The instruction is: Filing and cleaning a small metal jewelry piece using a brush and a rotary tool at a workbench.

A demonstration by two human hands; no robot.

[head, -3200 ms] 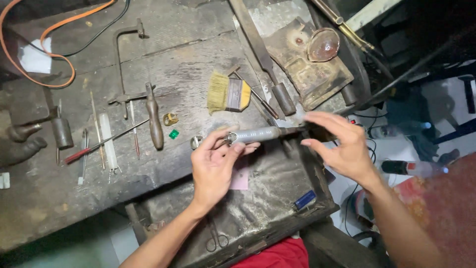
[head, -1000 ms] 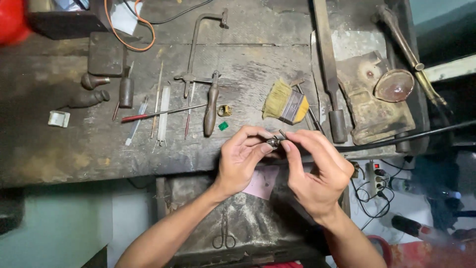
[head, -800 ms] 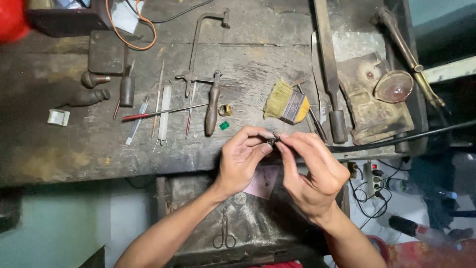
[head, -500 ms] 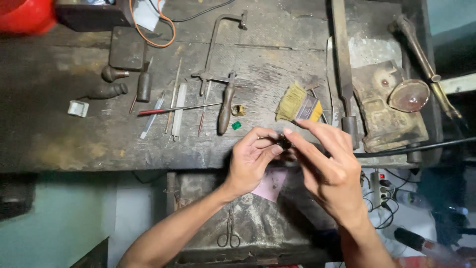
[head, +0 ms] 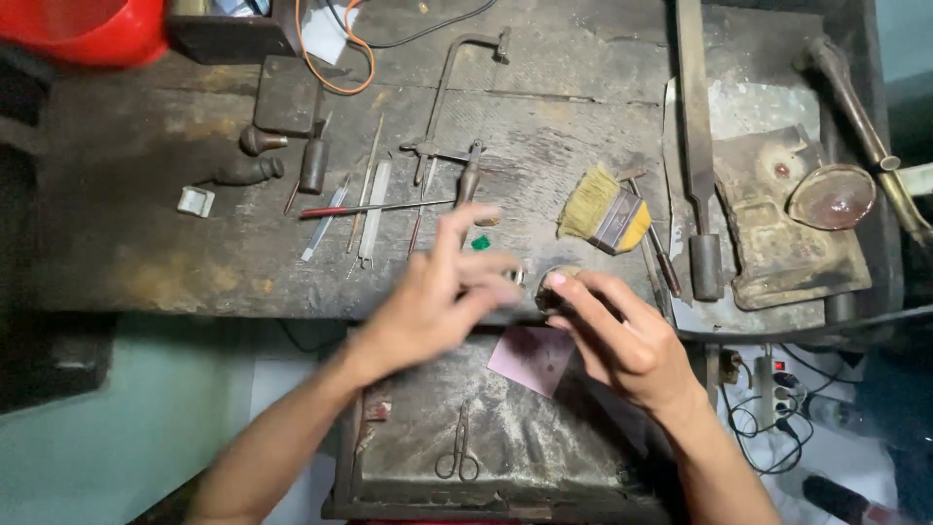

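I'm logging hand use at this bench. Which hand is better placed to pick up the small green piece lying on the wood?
Probably the left hand: its spread fingers hover beside the green piece, holding nothing I can make out. The right hand pinches a small round metal part.

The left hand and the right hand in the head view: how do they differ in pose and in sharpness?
The left hand is blurred with its fingers spread open; the right hand is sharp with its fingers curled. The left hand holds nothing that shows plainly; the right hand pinches a small round metal piece at its fingertips. Both are bare and meet at the front edge of the workbench.
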